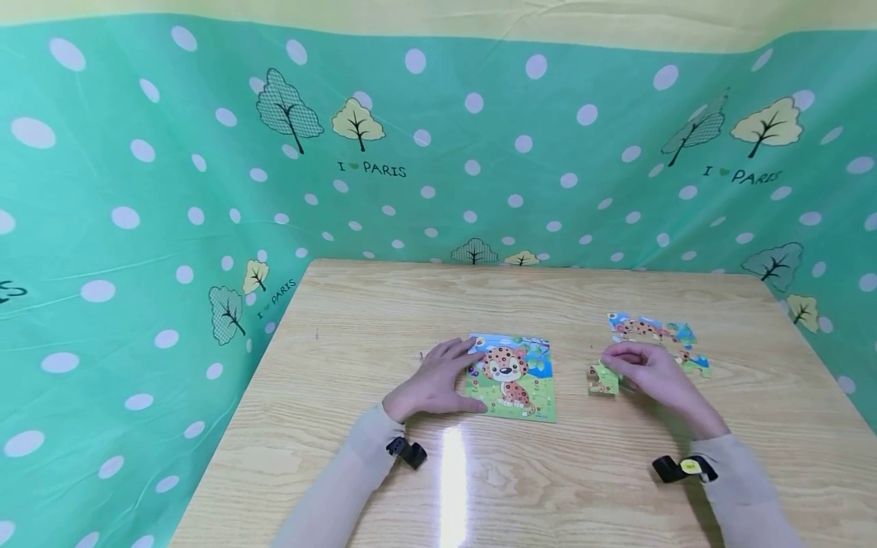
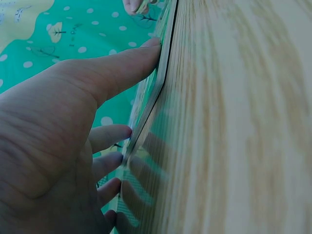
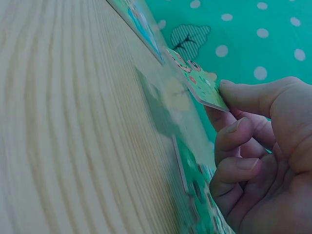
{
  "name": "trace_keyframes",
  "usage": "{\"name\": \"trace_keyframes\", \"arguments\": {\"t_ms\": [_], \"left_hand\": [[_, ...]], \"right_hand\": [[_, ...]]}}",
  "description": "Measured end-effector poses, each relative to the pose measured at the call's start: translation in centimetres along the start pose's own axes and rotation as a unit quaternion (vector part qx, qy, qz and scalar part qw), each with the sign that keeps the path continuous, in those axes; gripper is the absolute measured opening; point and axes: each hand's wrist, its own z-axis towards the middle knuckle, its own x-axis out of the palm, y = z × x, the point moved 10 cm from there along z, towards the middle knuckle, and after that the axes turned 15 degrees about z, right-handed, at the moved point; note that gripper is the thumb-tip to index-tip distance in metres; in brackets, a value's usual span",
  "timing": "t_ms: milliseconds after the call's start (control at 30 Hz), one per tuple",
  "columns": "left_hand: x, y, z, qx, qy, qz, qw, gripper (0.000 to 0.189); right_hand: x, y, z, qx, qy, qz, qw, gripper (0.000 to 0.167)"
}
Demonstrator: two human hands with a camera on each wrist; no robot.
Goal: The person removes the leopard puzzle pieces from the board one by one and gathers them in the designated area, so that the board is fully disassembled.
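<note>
A square board with a cartoon leopard picture lies on the table in the middle. My left hand touches its left side, fingers spread near the upper corner and thumb at the lower edge. In the left wrist view, the thumb and fingertips meet the thin edge of the board. To the right, my right hand pinches a mostly green puzzle piece between thumb and fingers. The right wrist view shows this puzzle piece raised and tilted above the tabletop.
Beyond the right hand lie several puzzle pieces with leopard spots, blue and green; the hand partly hides them. The wooden table ends at a green dotted cloth behind and at the sides.
</note>
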Motion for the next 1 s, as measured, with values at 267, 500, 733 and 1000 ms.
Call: {"name": "trace_keyframes", "arguments": {"t_ms": [267,500,733,1000], "left_hand": [[0.0,0.0,0.0,-0.001,0.002,0.004,1.0,0.098],[0.1,0.0,0.1,-0.003,0.002,0.003,1.0,0.098],[0.0,0.0,0.0,-0.004,0.002,0.0,1.0,0.098],[0.0,0.1,0.1,-0.001,-0.003,0.003,1.0,0.098]], "right_hand": [[-2.5,-1.4,-0.6,0.019,-0.014,0.013,0.9996,0.05],[-4.8,-2.4,-1.3,0.031,-0.038,0.003,0.9988,0.053],[-6.2,-3.4,-1.9,0.051,-0.058,-0.019,0.9969,0.059],[-7.4,-4.9,-2.4,0.073,-0.069,-0.023,0.9947,0.064]]}}
